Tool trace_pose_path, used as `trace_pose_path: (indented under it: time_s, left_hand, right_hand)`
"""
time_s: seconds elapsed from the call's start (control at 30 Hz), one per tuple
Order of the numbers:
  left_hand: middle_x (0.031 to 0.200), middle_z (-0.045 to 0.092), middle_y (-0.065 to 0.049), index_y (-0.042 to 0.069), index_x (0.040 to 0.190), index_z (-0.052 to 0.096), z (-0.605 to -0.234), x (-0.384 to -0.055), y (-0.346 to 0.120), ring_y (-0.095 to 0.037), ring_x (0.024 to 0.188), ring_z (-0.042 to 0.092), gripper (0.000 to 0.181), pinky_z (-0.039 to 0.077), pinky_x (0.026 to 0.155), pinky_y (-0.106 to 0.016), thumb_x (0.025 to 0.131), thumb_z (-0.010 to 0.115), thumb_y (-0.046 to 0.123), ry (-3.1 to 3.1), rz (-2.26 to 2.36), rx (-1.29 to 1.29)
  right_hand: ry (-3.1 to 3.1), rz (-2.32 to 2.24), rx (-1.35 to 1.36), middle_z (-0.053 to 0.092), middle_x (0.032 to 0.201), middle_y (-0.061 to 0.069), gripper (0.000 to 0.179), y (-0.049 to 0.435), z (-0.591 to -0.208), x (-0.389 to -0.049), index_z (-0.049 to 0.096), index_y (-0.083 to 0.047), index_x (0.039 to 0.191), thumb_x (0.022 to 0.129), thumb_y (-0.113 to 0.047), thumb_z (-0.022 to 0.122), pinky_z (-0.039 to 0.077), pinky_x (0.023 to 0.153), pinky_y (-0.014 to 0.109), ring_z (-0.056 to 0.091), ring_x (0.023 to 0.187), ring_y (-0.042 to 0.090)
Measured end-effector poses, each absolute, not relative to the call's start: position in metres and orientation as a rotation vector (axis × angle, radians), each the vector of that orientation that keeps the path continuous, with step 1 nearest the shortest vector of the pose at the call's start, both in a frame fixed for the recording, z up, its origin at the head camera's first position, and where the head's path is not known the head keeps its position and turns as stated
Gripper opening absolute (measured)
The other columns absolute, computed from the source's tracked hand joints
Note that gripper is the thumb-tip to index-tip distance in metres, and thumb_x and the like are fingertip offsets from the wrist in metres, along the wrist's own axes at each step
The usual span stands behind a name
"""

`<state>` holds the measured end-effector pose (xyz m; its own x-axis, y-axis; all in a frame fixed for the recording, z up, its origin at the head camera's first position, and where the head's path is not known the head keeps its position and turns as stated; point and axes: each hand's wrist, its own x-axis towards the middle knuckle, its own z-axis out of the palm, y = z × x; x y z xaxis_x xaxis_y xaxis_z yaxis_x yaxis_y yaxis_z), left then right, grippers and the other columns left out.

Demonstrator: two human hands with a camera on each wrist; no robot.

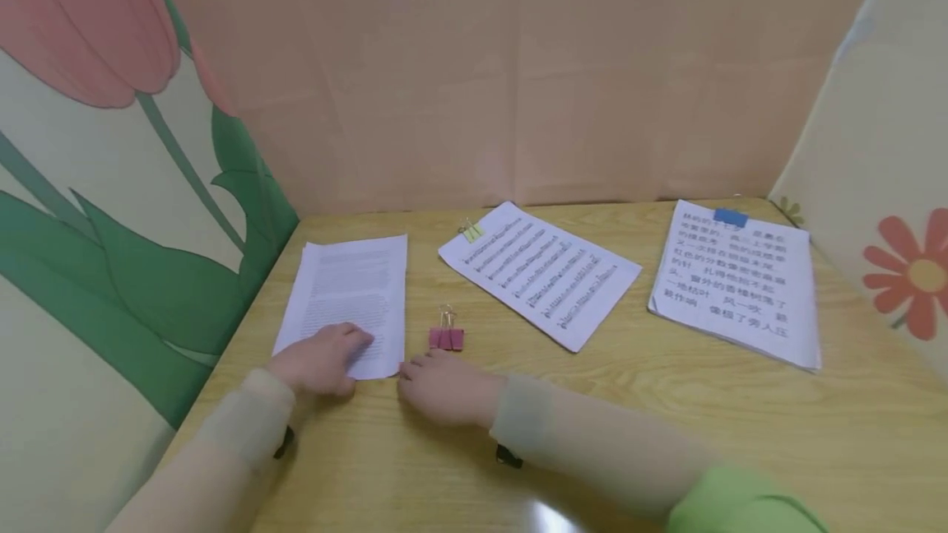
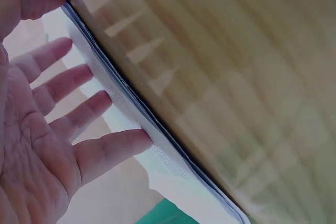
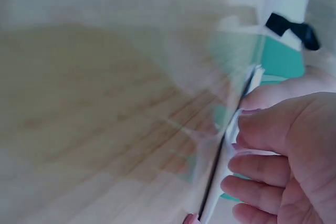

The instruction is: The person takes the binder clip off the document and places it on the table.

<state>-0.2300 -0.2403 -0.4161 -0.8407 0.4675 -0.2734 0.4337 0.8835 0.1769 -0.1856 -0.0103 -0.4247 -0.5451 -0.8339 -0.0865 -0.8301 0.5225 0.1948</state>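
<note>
A stack of printed paper (image 1: pixel 355 270) lies at the left of the wooden table. My left hand (image 1: pixel 322 359) rests over its lower part, fingers extended across the print and thumb at the near edge. In the left wrist view the fingers (image 2: pixel 98 153) spread along the paper edge (image 2: pixel 173 153). By the stack's near right corner is my right hand (image 1: pixel 448 389), its fingers loosely bent with the tips right at the edge. Just beyond that hand sits a pink binder clip (image 1: pixel 447 339), its wire handles pointing away.
Sheet music (image 1: pixel 544 274) with a yellow-green binder clip (image 1: pixel 471 230) lies slanted at the middle back. To its right is a stack of large-print pages (image 1: pixel 733 286) held by a blue clip (image 1: pixel 731 218). A pink backdrop (image 1: pixel 518 89) and flowered side panels (image 1: pixel 185 270) enclose the table.
</note>
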Motion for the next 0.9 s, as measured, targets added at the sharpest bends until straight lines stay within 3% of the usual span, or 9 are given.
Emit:
trace_pose_path:
  time_s: [0.23, 0.43, 0.67, 0.9]
  left_hand:
    - [0.145, 0.041, -0.013, 0.013, 0.142, 0.048, -0.416, -0.241, -0.257, -0.033, 0.132, 0.038, 0.077, 0.036, 0.105, -0.049, 0.068, 0.069, 0.017, 2.709, 0.198, 0.599]
    - [0.145, 0.038, -0.016, 0.011, 0.142, 0.047, -0.418, -0.251, -0.27, -0.036, 0.132, 0.036, 0.08, 0.036, 0.103, -0.051, 0.065, 0.067, 0.013, 2.701, 0.25, 0.577]
    - [0.144, 0.039, -0.019, 0.01, 0.142, 0.047, -0.418, -0.261, -0.281, -0.038, 0.132, 0.037, 0.078, 0.034, 0.105, -0.052, 0.067, 0.068, 0.015, 2.697, 0.275, 0.555]
    - [0.142, 0.04, -0.024, 0.005, 0.14, 0.049, -0.421, -0.271, -0.29, -0.04, 0.129, 0.04, 0.078, 0.036, 0.104, -0.051, 0.065, 0.069, 0.013, 2.715, 0.295, 0.593]
  right_hand:
    - [-2.778, -0.138, 1.542, 0.059, 0.131, 0.001, 0.03, 0.032, -0.413, -0.173, 0.062, -0.02, 0.125, 0.097, -0.024, 0.055, 0.04, 0.104, 0.041, 0.055, 0.121, 0.019]
    - [-2.799, -0.026, 1.45, 0.064, 0.124, 0.006, 0.031, 0.082, -0.398, -0.173, 0.064, -0.012, 0.123, 0.095, -0.025, 0.058, 0.044, 0.099, 0.043, 0.059, 0.116, 0.023]
    - [-2.931, 0.179, 1.056, 0.068, 0.114, 0.013, 0.03, 0.162, -0.387, -0.205, 0.065, -0.003, 0.12, 0.091, -0.013, 0.062, 0.049, 0.09, 0.047, 0.064, 0.103, 0.031]
    - [-3.223, 0.284, 0.431, 0.054, 0.133, 0.024, 0.045, 0.232, -0.381, -0.253, 0.049, 0.0, 0.138, 0.096, -0.016, 0.054, 0.037, 0.1, 0.059, 0.048, 0.122, 0.045]
